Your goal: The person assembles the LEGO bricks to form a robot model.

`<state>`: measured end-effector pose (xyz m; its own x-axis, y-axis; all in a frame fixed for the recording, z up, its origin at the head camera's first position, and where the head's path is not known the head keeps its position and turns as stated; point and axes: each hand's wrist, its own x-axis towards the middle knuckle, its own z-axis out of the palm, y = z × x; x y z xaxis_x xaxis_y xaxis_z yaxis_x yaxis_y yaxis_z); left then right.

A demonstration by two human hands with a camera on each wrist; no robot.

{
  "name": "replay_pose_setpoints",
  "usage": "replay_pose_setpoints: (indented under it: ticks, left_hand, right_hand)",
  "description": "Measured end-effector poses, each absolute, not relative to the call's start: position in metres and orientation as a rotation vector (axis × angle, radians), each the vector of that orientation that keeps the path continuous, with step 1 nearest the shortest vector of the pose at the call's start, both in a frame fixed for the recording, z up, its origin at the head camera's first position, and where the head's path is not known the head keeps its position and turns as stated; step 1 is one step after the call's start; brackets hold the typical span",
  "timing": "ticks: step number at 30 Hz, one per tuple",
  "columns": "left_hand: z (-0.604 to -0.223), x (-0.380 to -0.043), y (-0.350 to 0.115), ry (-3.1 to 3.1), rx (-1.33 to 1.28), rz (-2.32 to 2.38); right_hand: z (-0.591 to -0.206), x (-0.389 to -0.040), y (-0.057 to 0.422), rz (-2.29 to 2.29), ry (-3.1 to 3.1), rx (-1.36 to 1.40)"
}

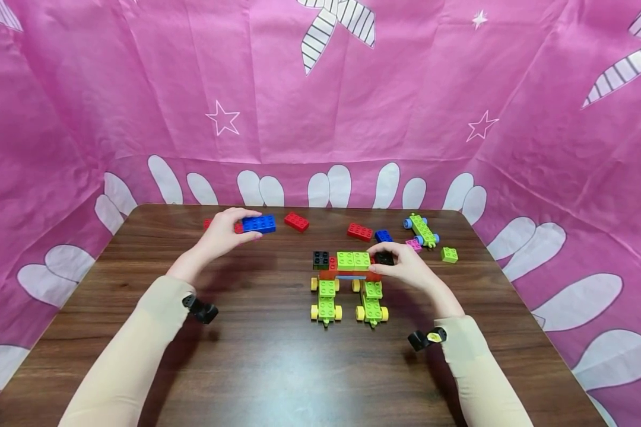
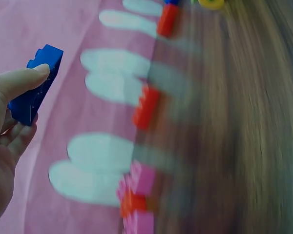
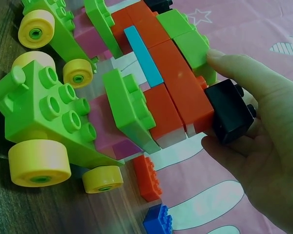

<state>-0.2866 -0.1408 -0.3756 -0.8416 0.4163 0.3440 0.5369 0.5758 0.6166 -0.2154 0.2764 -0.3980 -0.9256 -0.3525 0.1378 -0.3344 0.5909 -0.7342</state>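
Note:
My left hand (image 1: 221, 232) pinches a long blue toy brick (image 1: 259, 223) between thumb and fingers, raised towards the far side of the table. In the left wrist view the thumb presses along one side of this brick. My right hand (image 1: 406, 267) grips the right end of a brick-built structure (image 1: 351, 275), its thumb on a green brick (image 3: 193, 51) and its fingers beside a black brick (image 3: 229, 112). Red bricks bridge two green wheeled bases (image 1: 326, 305) with yellow wheels. A second black brick (image 1: 320, 259) caps the left end.
Along the back lie red bricks (image 1: 297, 222), a small blue brick (image 1: 383, 236) and a green car base (image 1: 421, 230) with blue wheels. A small green brick (image 1: 449, 255) sits at the right. Pink and red bricks (image 2: 139, 202) lie near my left hand. Pink cloth (image 1: 299, 130) hangs behind the table.

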Motion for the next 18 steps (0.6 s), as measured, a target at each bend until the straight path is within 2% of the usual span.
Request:
replay_pose_setpoints:
  ticks: [8, 18]
  left_hand:
    - [-0.361, -0.285, -0.093, -2.523, -0.948, -1.168]
    - [-0.35, -0.277, -0.048, -2.539, -0.978, -1.275]
  right_hand:
    - [-0.395, -0.216, 0.275, -1.259, 2.792, -0.613]
    - [-0.391, -0.215, 0.27, -1.318, 2.79, -0.64]
